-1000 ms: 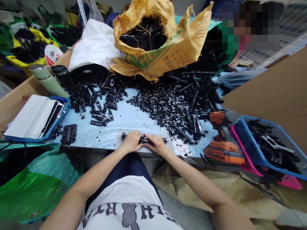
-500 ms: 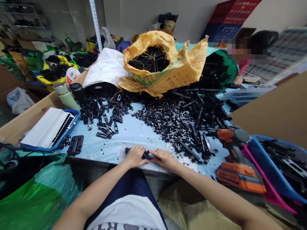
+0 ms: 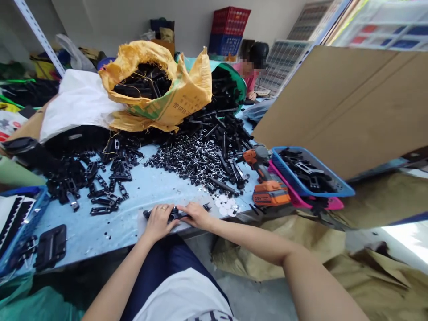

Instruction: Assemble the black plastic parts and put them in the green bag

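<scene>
Both my hands rest on a long black plastic part [image 3: 174,213] lying at the near edge of the light blue table [image 3: 157,178]. My left hand [image 3: 158,222], with a ring on one finger, presses down on its left half, fingers curled over it. My right hand [image 3: 195,215] grips its right half, fingers closed on it. A heap of small black studs with pale tips [image 3: 190,158] lies just beyond. White round washers [image 3: 226,205] are scattered to the right of my right hand.
An orange cordless drill [image 3: 265,180] stands right of the parts. A blue basket of black parts [image 3: 309,171] sits in a pink one. A yellow sack [image 3: 157,91] and white sack [image 3: 78,102] stand behind. Cardboard sheet [image 3: 341,102] leans at right. Another person sits far back [image 3: 252,71].
My head has turned to the right and lifted, so the table has shifted left in view. Both hands stay on the same black part at the table's edge.
</scene>
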### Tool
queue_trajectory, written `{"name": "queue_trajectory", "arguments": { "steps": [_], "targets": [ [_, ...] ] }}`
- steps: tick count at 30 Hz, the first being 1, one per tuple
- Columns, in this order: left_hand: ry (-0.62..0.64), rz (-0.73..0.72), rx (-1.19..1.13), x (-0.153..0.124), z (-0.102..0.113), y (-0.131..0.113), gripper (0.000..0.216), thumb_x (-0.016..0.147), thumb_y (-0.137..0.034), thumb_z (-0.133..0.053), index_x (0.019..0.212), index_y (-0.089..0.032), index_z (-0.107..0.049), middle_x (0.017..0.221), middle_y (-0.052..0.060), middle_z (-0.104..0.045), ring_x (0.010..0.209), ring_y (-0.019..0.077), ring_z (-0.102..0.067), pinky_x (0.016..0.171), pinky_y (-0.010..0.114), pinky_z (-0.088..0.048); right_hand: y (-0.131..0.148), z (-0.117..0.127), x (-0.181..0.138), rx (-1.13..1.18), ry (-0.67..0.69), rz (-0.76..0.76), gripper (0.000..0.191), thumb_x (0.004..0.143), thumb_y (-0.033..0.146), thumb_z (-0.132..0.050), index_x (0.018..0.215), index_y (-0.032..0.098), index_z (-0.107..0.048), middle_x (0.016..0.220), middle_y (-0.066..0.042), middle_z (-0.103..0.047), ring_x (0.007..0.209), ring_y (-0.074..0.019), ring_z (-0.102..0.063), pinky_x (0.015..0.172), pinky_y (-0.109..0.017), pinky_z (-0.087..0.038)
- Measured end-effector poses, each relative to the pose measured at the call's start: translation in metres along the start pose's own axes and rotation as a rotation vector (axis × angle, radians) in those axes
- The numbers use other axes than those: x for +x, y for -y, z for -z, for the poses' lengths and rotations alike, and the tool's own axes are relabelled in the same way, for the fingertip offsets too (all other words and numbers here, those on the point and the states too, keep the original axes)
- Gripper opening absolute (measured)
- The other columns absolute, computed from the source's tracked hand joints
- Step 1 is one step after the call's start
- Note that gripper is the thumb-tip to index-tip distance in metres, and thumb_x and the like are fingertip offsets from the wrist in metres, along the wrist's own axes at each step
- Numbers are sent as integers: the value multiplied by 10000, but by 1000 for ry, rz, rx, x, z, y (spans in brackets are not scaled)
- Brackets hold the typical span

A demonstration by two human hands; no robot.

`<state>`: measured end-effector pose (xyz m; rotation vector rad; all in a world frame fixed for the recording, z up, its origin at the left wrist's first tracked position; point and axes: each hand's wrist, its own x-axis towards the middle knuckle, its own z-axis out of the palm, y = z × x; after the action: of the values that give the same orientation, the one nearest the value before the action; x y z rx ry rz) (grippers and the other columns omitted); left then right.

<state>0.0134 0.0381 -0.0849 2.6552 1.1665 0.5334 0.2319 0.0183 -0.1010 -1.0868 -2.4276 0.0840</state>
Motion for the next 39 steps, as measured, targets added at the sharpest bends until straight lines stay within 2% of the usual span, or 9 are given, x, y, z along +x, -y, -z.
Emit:
{"name": "queue_trajectory", "arguments": {
  "steps": [8, 15, 20, 23, 27, 29, 33, 36, 39],
  "targets": [
    [-14, 36, -13, -2, -1, 1, 483, 758, -468, -622, 1154, -201, -549, 1036, 100, -609, 973, 267, -551, 837, 391, -403, -2, -1, 0, 7, 35, 3, 453, 911, 367, -450, 1305, 143, -447, 819, -81, -591, 768, -190, -521, 704, -322, -454],
    [-22, 23, -18, -4, -3, 2, 557, 716, -543, -628, 1140, -191, -543, 1057, 109, -605, 984, 275, -548, 853, 389, -392, -33, 2, 17, 124, 207, 280, 435, 897, 381, -490, 1288, 193, -473, 831, -59, -583, 765, -164, -520, 685, -278, -451],
    [-24, 13, -21, -2, 1, -1, 530, 746, -505, -615, 1151, -172, -539, 1057, 108, -607, 983, 271, -548, 845, 402, -400, -26, 3, 13, 103, 132, 161, 425, 908, 363, -464, 1269, 141, -481, 842, -88, -600, 783, -188, -524, 696, -312, -454],
    [-128, 9, -20, -16, 10, -7, 430, 807, -440, -567, 1152, -186, -547, 1088, 109, -606, 1039, 261, -534, 889, 405, -386, -14, 16, 15, 97, 144, 124, 486, 880, 419, -502, 1288, 158, -461, 950, -110, -613, 857, -202, -542, 746, -339, -453],
    [-329, 328, 76, -45, 11, -22, 230, 870, -332, -465, 798, -190, -630, 785, 92, -634, 857, 242, -581, 760, 366, -431, 23, 25, 43, 80, -33, 79, 445, 871, 414, -519, 1252, 185, -499, 1097, -132, -593, 996, -232, -532, 839, -385, -427],
    [-299, 493, 111, -52, 7, -28, 277, 864, -336, -452, 698, -187, -616, 665, 90, -611, 750, 243, -584, 661, 347, -438, 47, 14, 62, 140, -85, 88, 379, 908, 342, -466, 1252, 188, -500, 1107, -119, -602, 1005, -214, -539, 859, -367, -431],
    [-174, 702, 110, -46, -1, -34, 260, 825, -279, -454, 778, -124, -657, 658, 130, -635, 659, 247, -609, 582, 330, -435, 77, -21, 88, 207, -18, 81, 380, 942, 309, -385, 1289, 191, -484, 1155, -118, -596, 1036, -208, -546, 873, -363, -449],
    [-112, 814, 86, -39, 2, -32, 287, 842, -248, -423, 793, -105, -667, 674, 148, -652, 656, 246, -635, 587, 321, -440, 77, -34, 91, 288, 1, 33, 391, 946, 305, -380, 1306, 191, -481, 1115, -116, -619, 1039, -202, -552, 885, -363, -455],
    [-98, 819, 54, -39, 6, -26, 315, 864, -305, -424, 789, -122, -670, 720, 150, -669, 702, 258, -652, 612, 324, -450, 71, -35, 90, 416, 10, -43, 361, 946, 288, -386, 1285, 256, -508, 1118, -71, -626, 1029, -179, -552, 889, -348, -456]
  ]
}}
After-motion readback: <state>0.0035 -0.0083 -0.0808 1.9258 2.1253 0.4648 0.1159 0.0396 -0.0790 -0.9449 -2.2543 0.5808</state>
